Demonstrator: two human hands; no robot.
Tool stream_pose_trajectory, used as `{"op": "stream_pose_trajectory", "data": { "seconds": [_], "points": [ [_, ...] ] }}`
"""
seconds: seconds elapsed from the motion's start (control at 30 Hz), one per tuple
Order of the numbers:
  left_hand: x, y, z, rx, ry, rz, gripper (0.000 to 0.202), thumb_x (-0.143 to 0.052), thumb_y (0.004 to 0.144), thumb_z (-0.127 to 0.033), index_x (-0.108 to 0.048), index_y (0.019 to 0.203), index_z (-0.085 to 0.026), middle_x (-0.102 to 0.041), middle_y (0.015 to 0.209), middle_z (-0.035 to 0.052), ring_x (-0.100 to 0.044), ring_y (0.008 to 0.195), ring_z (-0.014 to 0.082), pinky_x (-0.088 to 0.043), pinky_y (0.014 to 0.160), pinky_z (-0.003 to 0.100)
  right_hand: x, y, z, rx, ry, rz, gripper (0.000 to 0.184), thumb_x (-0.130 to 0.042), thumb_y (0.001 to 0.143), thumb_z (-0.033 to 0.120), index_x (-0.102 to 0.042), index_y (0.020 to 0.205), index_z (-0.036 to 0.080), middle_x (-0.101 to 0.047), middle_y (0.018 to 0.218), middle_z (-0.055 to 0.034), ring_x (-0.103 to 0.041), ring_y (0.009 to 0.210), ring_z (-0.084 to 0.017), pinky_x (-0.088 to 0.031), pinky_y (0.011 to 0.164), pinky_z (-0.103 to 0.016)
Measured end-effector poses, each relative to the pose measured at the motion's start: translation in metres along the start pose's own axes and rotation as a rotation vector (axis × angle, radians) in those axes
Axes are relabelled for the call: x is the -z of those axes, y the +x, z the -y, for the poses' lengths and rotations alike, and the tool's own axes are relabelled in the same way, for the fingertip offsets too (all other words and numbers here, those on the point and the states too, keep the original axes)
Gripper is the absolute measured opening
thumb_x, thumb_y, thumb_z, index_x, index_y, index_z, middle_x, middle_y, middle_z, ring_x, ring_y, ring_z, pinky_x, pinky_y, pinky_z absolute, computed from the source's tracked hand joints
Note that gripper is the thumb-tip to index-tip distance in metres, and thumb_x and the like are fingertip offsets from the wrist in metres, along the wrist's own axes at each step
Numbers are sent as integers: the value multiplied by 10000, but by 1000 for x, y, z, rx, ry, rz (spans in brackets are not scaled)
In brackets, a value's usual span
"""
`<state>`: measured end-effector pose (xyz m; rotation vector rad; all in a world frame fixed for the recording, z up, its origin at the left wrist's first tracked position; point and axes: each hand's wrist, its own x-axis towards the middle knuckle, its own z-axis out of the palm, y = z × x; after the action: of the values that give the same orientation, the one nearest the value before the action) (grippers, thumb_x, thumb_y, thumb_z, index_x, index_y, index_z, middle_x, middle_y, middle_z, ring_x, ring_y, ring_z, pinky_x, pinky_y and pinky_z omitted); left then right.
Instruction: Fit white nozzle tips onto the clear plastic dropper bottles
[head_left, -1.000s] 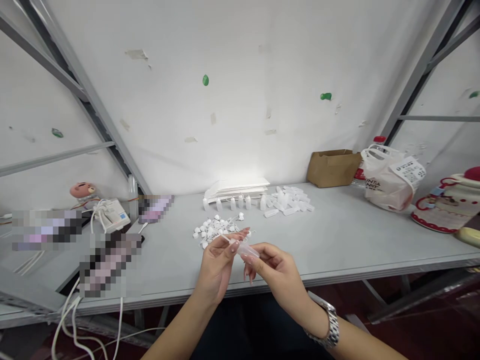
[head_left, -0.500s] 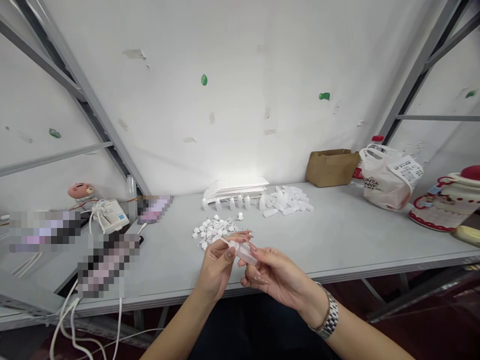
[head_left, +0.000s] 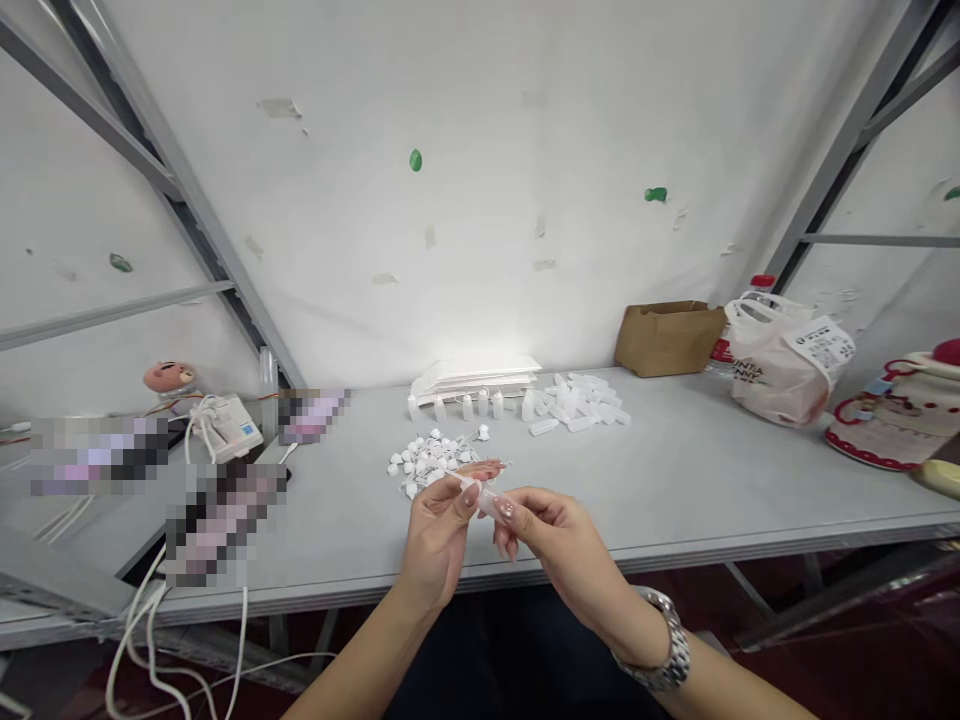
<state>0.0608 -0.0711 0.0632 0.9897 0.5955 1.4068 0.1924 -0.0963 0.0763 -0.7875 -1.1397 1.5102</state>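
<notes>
A small translucent squeeze bottle point(head_left: 489, 499) lies tilted between my two hands, above the near part of the table. My left hand point(head_left: 444, 520) pinches its neck end, where a thin white nozzle tip points up and left. Around the body of the bottle, the fingers of my right hand point(head_left: 546, 530) are closed. Just beyond my left hand is a heap of white caps point(head_left: 429, 455) with thin stems. Several similar bottles point(head_left: 483, 403) stand in a row farther back, and a pile of loose bottles point(head_left: 577, 402) lies to their right.
White flat sheets or trays point(head_left: 480, 375) are stacked against the wall. A cardboard box point(head_left: 670, 338), a plastic bag point(head_left: 784, 365) and a decorated canister point(head_left: 885, 420) stand on the right. Left are a white power strip point(head_left: 229, 428), cables point(head_left: 154, 640) and blurred phone-like items.
My right hand has turned and shifted its fingers over the bottle's body, covering more of it. My left hand keeps its pinch on the neck end. The view has shifted slightly.
</notes>
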Motion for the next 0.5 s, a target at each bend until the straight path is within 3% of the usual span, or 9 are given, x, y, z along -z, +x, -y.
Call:
{"op": "stream_pose_trajectory", "data": {
  "seconds": [0.1, 0.23, 0.43, 0.5],
  "points": [
    [-1, 2, -1, 23, 5, 38, 135, -720, 696, -319, -740, 733, -191, -710, 868, 69, -554, 1081, 265, -376, 965, 381, 4, 2, -1, -181, 275, 132, 298, -668, 769, 345, -612, 592, 113, -549, 550, 7, -462, 528, -73, -385, 590, -239],
    [-1, 3, -4, 54, 17, 76, 177, -735, 667, -362, -739, 704, -189, -713, 832, 74, -557, 1075, 277, -371, 970, 384, 12, 8, -7, -434, 597, 283, 217, -714, 738, 294, -638, 701, 94, -548, 538, 22, -489, 522, -58, -429, 670, -260],
    [3, 4, -9, 39, 91, 200, 239, -652, 754, -396, -746, 830, -190, -698, 1032, 105, -509, 1164, 281, -334, 1010, 383, 15, 9, -8, -544, 705, 248, 206, -693, 765, 296, -629, 788, 102, -652, 688, -21, -542, 538, -51, -449, 678, -259],
    [3, 5, -10, 6, 112, 199, 238, -649, 758, -393, -747, 829, -188, -701, 1024, 103, -514, 1160, 278, -336, 1009, 375, 13, 8, -7, -563, 691, 227, 259, -664, 784, 346, -626, 773, 91, -643, 654, -17, -537, 513, -51, -450, 680, -262]
  ]
}}
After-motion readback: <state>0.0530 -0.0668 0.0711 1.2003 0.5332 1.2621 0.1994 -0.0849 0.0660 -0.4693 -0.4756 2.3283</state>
